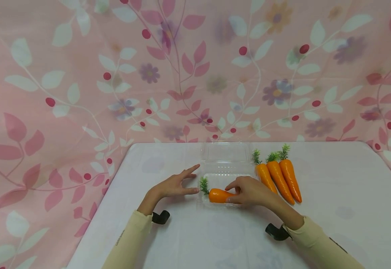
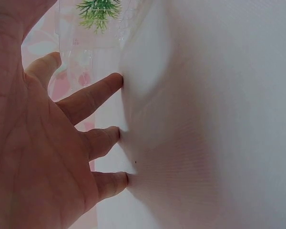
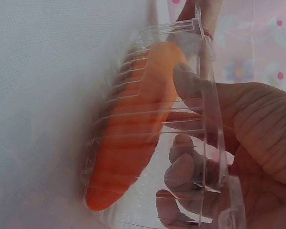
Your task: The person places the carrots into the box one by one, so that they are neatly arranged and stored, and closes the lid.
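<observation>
A toy carrot (image 1: 218, 195) with a green leafy top lies across the clear plastic box (image 1: 228, 169), its lid folded back. My right hand (image 1: 251, 191) reaches into the box and pinches the carrot between thumb and fingers. Through the clear wall in the right wrist view, the thumb touches the upper side of the carrot (image 3: 133, 124). My left hand (image 1: 175, 185) is beside the box's left edge, fingers spread and holding nothing. In the left wrist view, several fingertips of the left hand (image 2: 43, 129) rest on the white tabletop, near the leafy top (image 2: 99, 12).
Three more toy carrots (image 1: 280, 181) lie side by side to the right of the box, leafy ends away from me. A white cloth covers the table (image 1: 347, 175). Behind it hangs a pink floral curtain (image 1: 195, 74).
</observation>
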Demonstrator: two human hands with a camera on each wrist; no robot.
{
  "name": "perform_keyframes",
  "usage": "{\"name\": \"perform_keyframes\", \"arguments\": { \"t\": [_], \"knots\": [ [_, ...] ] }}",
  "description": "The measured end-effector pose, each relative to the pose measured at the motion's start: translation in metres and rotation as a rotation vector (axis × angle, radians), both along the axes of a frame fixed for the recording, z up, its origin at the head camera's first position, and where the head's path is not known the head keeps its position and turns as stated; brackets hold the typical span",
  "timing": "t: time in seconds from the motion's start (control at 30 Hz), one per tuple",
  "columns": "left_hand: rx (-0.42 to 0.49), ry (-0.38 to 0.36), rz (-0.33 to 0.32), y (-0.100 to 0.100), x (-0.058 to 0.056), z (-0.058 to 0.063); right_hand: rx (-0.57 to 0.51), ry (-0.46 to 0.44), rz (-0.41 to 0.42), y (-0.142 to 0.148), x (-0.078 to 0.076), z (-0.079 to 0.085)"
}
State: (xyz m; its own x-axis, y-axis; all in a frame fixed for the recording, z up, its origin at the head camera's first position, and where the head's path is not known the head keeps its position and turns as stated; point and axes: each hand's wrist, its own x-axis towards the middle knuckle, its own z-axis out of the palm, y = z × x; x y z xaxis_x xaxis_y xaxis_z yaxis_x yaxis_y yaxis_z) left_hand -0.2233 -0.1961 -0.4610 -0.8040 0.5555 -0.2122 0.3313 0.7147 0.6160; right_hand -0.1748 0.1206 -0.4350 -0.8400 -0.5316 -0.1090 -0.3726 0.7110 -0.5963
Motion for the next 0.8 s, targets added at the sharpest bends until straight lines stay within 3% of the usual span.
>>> {"name": "perform_keyframes", "arguments": {
  "t": [0.8],
  "knots": [
    [0.010, -0.014, 0.005, 0.000, 0.003, 0.003, -0.152, 0.073, -0.101, 0.022, 0.003, 0.019]
  ]
}}
